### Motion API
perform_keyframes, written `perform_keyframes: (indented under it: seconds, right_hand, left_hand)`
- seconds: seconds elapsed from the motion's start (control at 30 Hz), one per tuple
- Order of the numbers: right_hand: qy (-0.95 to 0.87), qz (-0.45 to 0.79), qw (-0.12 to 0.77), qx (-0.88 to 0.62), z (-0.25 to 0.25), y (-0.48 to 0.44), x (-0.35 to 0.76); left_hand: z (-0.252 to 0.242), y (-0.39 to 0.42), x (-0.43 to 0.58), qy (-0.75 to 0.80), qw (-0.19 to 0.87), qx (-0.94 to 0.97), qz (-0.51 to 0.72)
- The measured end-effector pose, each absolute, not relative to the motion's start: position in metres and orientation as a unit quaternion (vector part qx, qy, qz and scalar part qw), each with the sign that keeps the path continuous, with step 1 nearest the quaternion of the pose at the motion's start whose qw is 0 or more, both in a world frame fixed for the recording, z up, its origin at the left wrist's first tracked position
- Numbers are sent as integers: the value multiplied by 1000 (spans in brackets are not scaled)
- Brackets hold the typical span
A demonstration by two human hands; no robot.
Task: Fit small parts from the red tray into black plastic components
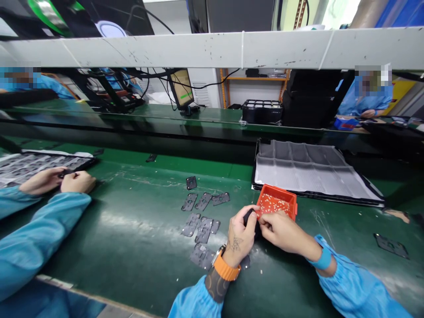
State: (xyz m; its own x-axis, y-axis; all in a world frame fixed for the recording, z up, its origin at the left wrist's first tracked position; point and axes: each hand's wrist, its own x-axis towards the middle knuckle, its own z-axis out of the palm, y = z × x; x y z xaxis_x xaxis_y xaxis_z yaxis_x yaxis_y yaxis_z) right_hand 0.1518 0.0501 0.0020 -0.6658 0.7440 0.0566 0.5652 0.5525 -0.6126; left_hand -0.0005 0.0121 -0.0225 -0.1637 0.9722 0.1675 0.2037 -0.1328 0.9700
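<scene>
Black part (249, 217), small and dark, sits pinched between the fingers of the left hand (240, 236) and the right hand (281, 230), just in front of an orange tray (277, 202) of tiny pale bits on the green worktop (139, 229). Left of the hands lie flat grey plates (200, 221), loosely scattered. A grey ribbed mat (311, 170) lies behind the tray. At far left, a co-worker's hands (59, 181) meet beside a dark tray of parts (29, 165).
</scene>
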Motion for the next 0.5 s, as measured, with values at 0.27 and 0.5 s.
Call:
perform_keyframes:
  seconds: [0.27, 0.5]
  right_hand:
    - [-879, 251, 137, -382, 4, 49, 151]
    - [-874, 282, 151, -366, 1, 50, 153]
  left_hand:
    - [-24, 13, -1, 545, 355, 544, 530]
    - [-23, 12, -1, 542, 351, 550, 529]
